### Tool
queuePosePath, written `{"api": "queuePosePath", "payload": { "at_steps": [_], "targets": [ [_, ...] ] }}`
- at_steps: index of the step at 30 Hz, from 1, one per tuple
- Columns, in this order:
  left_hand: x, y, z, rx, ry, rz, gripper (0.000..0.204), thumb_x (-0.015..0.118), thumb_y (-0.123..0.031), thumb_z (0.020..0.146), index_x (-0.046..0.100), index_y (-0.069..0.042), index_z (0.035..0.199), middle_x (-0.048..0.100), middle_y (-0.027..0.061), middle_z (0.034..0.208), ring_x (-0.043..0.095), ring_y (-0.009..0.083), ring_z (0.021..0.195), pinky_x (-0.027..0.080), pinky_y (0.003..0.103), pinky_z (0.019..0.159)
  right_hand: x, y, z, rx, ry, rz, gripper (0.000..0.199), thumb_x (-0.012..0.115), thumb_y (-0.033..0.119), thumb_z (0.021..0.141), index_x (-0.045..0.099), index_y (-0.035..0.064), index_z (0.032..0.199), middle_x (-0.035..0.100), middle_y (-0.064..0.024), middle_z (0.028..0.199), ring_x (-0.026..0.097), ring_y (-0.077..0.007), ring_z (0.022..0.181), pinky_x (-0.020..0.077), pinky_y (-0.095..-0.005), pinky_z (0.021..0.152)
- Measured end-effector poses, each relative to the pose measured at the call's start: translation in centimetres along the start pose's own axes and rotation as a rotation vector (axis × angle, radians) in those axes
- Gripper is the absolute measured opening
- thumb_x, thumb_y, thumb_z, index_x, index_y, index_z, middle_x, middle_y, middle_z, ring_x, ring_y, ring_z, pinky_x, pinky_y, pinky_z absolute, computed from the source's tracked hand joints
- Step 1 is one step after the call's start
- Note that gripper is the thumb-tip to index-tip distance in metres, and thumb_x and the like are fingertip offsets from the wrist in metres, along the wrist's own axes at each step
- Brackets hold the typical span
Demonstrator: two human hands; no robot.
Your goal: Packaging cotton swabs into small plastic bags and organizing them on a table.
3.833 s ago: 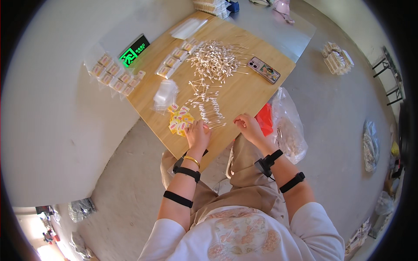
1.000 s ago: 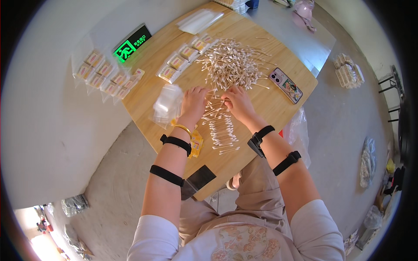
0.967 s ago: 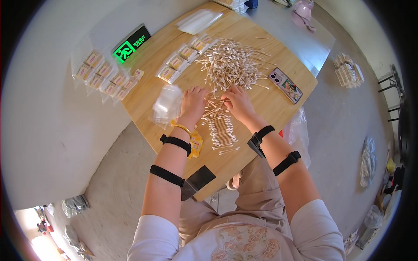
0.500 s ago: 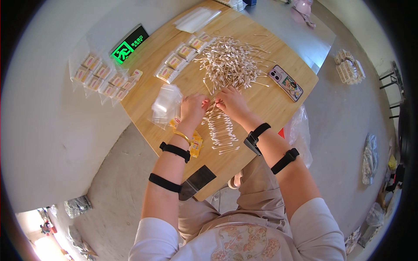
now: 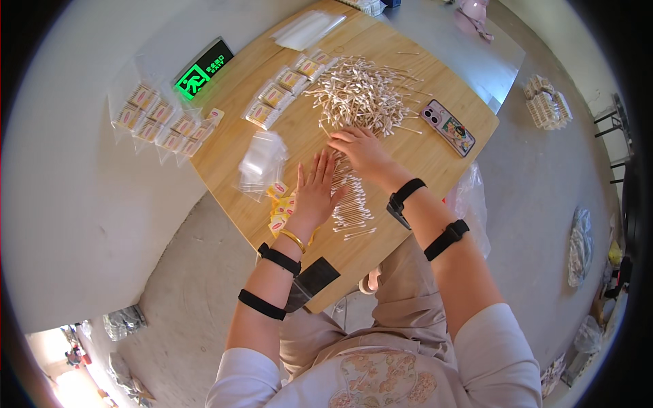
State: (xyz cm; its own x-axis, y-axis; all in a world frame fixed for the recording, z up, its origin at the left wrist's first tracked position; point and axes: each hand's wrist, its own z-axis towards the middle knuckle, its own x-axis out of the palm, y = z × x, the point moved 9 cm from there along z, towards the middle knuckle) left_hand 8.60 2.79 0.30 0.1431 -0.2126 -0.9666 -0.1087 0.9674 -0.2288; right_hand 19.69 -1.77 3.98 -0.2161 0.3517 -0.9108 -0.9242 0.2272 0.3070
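Note:
A row of cotton swabs [image 5: 352, 204] lies side by side on the wooden table, running toward its near edge. My left hand [image 5: 314, 194] is flat along the row's left side, fingers stretched and thumb out over the swabs. At the row's far end, my right hand [image 5: 362, 153] has its fingers extended to the left, touching or just above the swabs; its palm is hidden. Just beyond it rises a large loose heap of cotton swabs [image 5: 364, 92]. Yellow printed cards [image 5: 277, 221] lie left of my left wrist, partly covered. Clear plastic bags [image 5: 261, 160] are stacked farther left.
Filled packets of swabs [image 5: 275, 96] line the table's left side. More packets [image 5: 160, 112] stand against the wall below a green lit sign [image 5: 204, 68]. A phone [image 5: 447, 128] lies at the right, plastic sleeves [image 5: 309, 28] at the far edge, a black flat piece [image 5: 317, 275] near my left forearm.
My left hand has come nearer, its fingers going from curled to spread flat beside the row. My right hand has moved slightly left and away, fingers straightening. More of the yellow cards show.

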Motion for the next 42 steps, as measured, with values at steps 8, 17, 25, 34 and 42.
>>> {"api": "queuePosePath", "payload": {
  "at_steps": [8, 17, 25, 34, 42],
  "targets": [
    [0.1, 0.6, 0.6, -0.118, 0.074, -0.162, 0.081, 0.042, -0.055, 0.1, 0.017, -0.004, 0.157, 0.02, 0.0164, 0.163, 0.013, 0.0309, 0.153, 0.006, 0.057, 0.121, -2.4, -5.6, -1.9, 0.105, -0.042, -0.017, 0.044, 0.063, 0.004, 0.082, 0.064, 0.0089, 0.125, 0.057, -0.0045, 0.136, 0.05, -0.0237, 0.128, 0.0377, -0.0391, 0.109],
    [-4.1, 4.3, -2.5, -0.277, -0.075, -0.141, 0.052, 0.077, -0.027, 0.079, 0.058, -0.009, 0.123, 0.05, 0.0089, 0.134, 0.035, 0.0297, 0.137, 0.019, 0.05, 0.119, -1.6, -2.7, -4.6, 0.294, -0.076, 0.243, 0.016, 0.066, 0.009, 0.084, 0.068, 0.0096, 0.1, 0.059, -0.0073, 0.104, 0.056, -0.0294, 0.107, 0.0475, -0.0414, 0.091],
    [-5.1, 5.2, -2.0, -0.31, -0.085, -0.089, 0.025, 0.079, -0.02, 0.074, 0.065, -0.015, 0.094, 0.055, 0.0031, 0.112, 0.046, 0.0251, 0.116, 0.032, 0.044, 0.103, -0.4, -3.9, -4.4, 0.353, -0.074, 0.276, 0.005, 0.065, 0.006, 0.083, 0.061, 0.008, 0.086, 0.058, -0.0091, 0.095, 0.057, -0.0308, 0.097, 0.0478, -0.041, 0.083],
    [-5.3, 4.9, -0.3, -0.267, -0.128, 0.012, 0.008, 0.075, -0.02, 0.075, 0.068, -0.016, 0.075, 0.059, 0.0031, 0.105, 0.05, 0.0239, 0.11, 0.033, 0.042, 0.099, -0.8, -4.0, -4.4, 0.298, -0.082, 0.233, 0.004, 0.063, 0.007, 0.085, 0.059, 0.0069, 0.086, 0.059, -0.0096, 0.091, 0.061, -0.0321, 0.09, 0.0493, -0.0418, 0.075],
    [-5.9, 4.1, 1.5, -0.288, -0.206, 0.024, 0.009, 0.075, -0.014, 0.074, 0.066, -0.017, 0.073, 0.06, 0.002, 0.101, 0.052, 0.0233, 0.106, 0.033, 0.041, 0.097, -0.1, -3.6, -2.9, 0.355, -0.03, 0.147, 0.006, 0.063, 0.007, 0.084, 0.059, 0.0097, 0.085, 0.059, -0.0077, 0.094, 0.06, -0.0311, 0.092, 0.0493, -0.0411, 0.077]
  ]
}}
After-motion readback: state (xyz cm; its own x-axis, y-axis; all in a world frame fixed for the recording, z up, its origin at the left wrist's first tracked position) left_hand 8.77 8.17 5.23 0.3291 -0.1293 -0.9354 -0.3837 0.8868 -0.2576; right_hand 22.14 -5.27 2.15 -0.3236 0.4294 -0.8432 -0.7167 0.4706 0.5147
